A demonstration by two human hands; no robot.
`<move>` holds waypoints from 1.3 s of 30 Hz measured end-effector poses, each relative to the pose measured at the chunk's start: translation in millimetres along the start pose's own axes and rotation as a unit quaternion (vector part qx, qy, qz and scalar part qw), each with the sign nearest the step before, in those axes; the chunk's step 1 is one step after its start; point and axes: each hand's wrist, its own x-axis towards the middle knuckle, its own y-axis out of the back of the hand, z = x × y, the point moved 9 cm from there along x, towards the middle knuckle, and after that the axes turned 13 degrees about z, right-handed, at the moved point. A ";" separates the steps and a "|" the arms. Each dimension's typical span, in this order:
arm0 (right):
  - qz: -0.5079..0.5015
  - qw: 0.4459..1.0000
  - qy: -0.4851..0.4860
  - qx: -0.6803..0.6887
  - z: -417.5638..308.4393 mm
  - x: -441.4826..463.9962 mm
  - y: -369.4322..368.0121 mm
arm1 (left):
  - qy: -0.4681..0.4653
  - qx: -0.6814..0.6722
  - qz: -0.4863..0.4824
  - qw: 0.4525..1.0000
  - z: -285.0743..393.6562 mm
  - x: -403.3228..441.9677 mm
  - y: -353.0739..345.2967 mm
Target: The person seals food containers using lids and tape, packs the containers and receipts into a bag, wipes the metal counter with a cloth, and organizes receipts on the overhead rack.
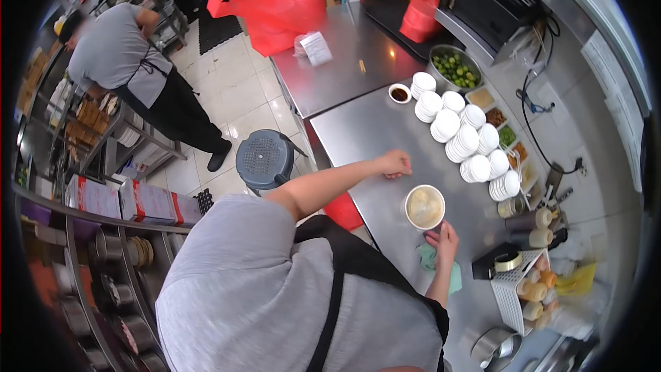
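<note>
A round white paper bowl (425,207) stands on the steel counter, with pale, cloudy contents showing inside. My right hand (445,235) is at its near right side, partly curled with thumb and fingers apart; whether it touches the wall I cannot tell. Beyond the bowl to the upper left, my left hand (395,164) hovers over the counter, fingers curled in and nothing visible in them. A green cloth (428,256) lies beside my right wrist, partly hidden by the forearm.
Stacked white lids (460,143) line the counter's back, near a bowl of green limes (454,69) and a dark sauce cup (399,94). A red bag (286,10) stands at the far end. A grey stool (264,158) and a bending co-worker (120,55) are left.
</note>
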 end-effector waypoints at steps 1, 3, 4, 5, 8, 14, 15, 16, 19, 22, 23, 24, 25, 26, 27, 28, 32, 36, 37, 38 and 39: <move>-0.008 1.000 0.004 -0.001 -10.6 -2.7 -3.3 | -0.026 -0.029 0.024 0.999 4.5 -4.9 23.8; -0.067 0.996 -0.018 -0.047 -17.1 -7.9 -19.9 | -0.057 -0.019 0.087 0.994 19.7 -18.1 85.9; -0.072 0.996 -0.014 -0.049 -17.2 -4.4 -22.7 | -0.054 -0.010 0.138 0.989 25.4 -23.8 120.0; -0.078 0.995 -0.001 -0.067 -16.0 1.5 -23.0 | -0.051 -0.002 0.189 0.981 30.4 -30.1 154.7; -0.092 0.991 0.021 -0.091 -20.2 8.4 -37.0 | -0.125 0.025 0.318 0.940 69.1 -67.0 257.4; -0.212 0.975 0.063 -0.018 -111.5 -29.8 -205.2 | -0.265 0.193 0.582 0.744 131.5 -153.1 469.0; -0.259 0.962 0.082 -0.011 -141.5 -47.3 -251.6 | -0.306 0.239 0.621 0.681 144.0 -166.6 499.3; -0.305 0.947 0.103 -0.002 -170.0 -59.9 -301.9 | -0.320 0.273 0.657 0.626 158.9 -181.5 523.7; -0.398 0.899 0.171 0.059 -252.2 -96.8 -447.0 | -0.305 0.308 0.706 0.560 172.5 -187.9 599.6; -0.448 0.862 0.201 0.126 -315.2 -121.7 -587.4 | -0.240 0.289 0.722 0.580 160.6 -166.9 667.3; -0.444 0.862 0.200 0.142 -327.5 -121.6 -632.8 | -0.246 0.240 0.683 0.645 148.6 -146.3 687.0; -0.439 0.862 0.198 0.160 -337.4 -118.6 -676.4 | -0.250 0.189 0.637 0.704 140.9 -128.4 701.9; -0.443 0.856 0.211 0.162 -344.9 -115.5 -718.2 | -0.263 0.201 0.627 0.706 147.0 -128.3 701.7; -0.446 0.851 0.224 0.166 -350.5 -113.3 -752.3 | -0.264 0.203 0.623 0.708 148.2 -127.3 704.5; -0.388 0.888 0.224 0.102 -346.7 -105.3 -775.2 | -0.285 0.189 0.616 0.710 150.2 -127.8 706.5; -0.328 0.918 0.221 0.036 -343.3 -91.4 -794.3 | -0.305 0.173 0.610 0.710 154.4 -131.1 705.9; -0.256 0.920 0.252 -0.153 -267.4 54.3 -909.3 | -0.365 0.149 0.565 0.725 174.6 -151.6 687.9; -0.259 0.941 0.188 -0.113 -272.3 14.4 -855.5 | -0.369 0.205 0.523 0.740 172.5 -153.5 665.8; -0.265 0.917 0.253 -0.156 -280.1 25.3 -854.4 | -0.376 0.182 0.522 0.744 170.1 -154.5 663.8; -0.270 0.889 0.313 -0.198 -284.1 36.2 -852.7 | -0.373 0.184 0.517 0.748 166.6 -154.8 659.2; -0.270 0.918 0.272 -0.107 -301.6 -10.1 -802.7 | -0.373 0.226 0.558 0.706 171.7 -168.2 650.7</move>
